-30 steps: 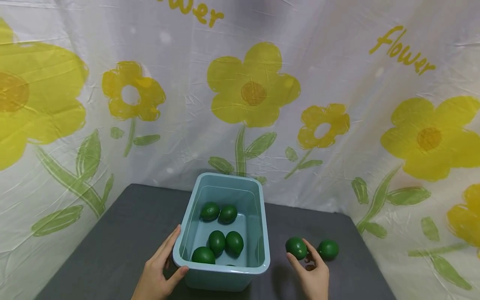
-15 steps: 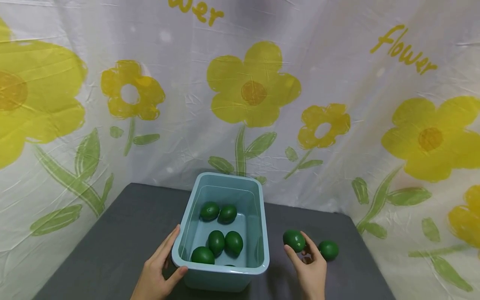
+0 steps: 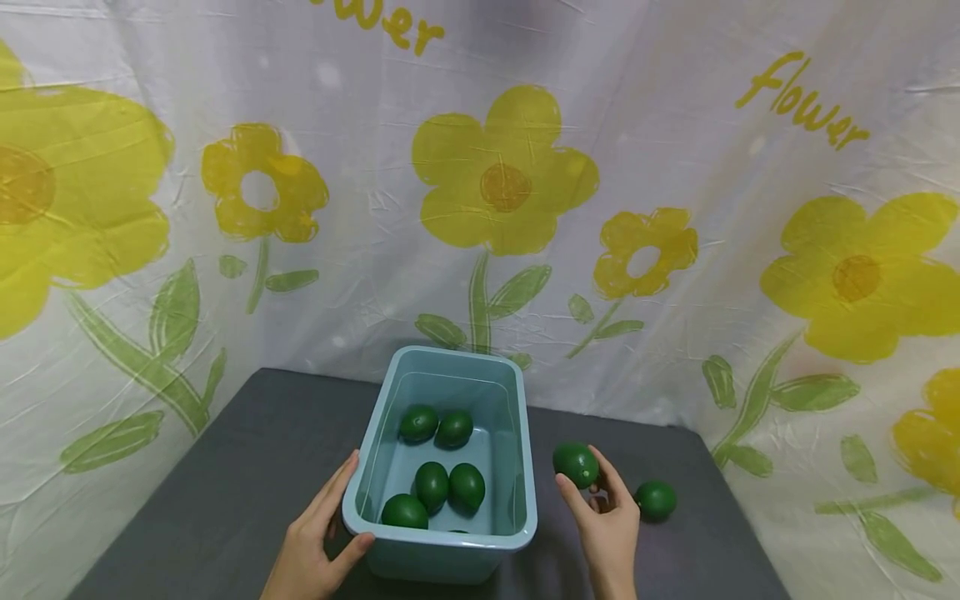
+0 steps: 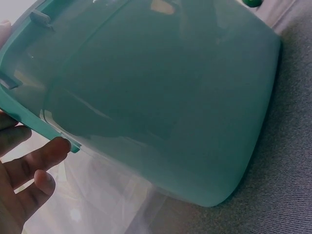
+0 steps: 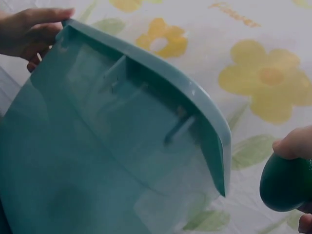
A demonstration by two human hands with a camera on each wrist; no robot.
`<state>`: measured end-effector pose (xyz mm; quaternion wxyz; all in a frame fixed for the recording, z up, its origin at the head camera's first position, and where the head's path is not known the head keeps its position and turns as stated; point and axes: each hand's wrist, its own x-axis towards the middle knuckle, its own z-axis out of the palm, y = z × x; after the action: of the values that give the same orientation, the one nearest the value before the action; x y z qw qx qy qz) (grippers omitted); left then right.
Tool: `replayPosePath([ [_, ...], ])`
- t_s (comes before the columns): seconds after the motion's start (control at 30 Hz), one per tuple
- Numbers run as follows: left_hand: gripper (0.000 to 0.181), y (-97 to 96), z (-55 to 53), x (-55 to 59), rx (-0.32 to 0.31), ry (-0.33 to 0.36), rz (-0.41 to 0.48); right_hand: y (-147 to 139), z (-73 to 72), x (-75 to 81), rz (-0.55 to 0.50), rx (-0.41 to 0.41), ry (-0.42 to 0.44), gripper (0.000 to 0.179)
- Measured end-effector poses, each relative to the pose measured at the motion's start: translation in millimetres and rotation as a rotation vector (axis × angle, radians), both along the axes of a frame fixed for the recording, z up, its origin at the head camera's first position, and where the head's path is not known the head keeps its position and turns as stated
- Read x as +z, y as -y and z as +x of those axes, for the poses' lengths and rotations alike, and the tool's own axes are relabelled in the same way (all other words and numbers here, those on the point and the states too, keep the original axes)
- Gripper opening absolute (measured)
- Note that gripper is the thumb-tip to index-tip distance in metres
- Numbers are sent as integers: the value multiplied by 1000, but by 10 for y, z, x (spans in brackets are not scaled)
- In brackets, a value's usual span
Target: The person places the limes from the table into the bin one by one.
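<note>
A light blue plastic bin (image 3: 438, 563) stands on the table with several dark green avocados (image 3: 467, 488) on its floor. My left hand (image 3: 318, 535) holds the bin's near left corner, thumb at the front rim and fingers along the left side. Fingertips (image 4: 59, 147) show right under the rim in the left wrist view. To the right of the bin, my right hand (image 3: 606, 523) grips one avocado (image 3: 574, 465) between thumb and fingers, raised over the table. The near wall partly hides an avocado inside the bin.
Another avocado (image 3: 656, 501) lies on the dark grey table (image 3: 247, 467), right of my right hand. Behind and at both sides hangs a white curtain (image 3: 360, 275) printed with yellow flowers, close to the table's far edge.
My right hand has moved left and away from me with the avocado, nearer to the bin and farther from the one on the table. My left hand stays at the bin's corner.
</note>
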<state>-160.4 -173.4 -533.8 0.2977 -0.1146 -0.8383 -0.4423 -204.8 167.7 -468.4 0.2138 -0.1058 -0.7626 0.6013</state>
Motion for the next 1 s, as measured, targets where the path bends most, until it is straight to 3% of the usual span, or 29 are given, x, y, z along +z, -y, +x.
replayPosePath([
  [0.27,89,4,-3,4,1,9,8,118,-31,67,-20,47,-78,63],
  [0.7,88,6,9,-9,4,-9,6,349,-26,154,-27,166,-100,61],
  [1.0,89,1,-8,-8,-4,-22,1,459,-115,143,113,227,-165,59],
])
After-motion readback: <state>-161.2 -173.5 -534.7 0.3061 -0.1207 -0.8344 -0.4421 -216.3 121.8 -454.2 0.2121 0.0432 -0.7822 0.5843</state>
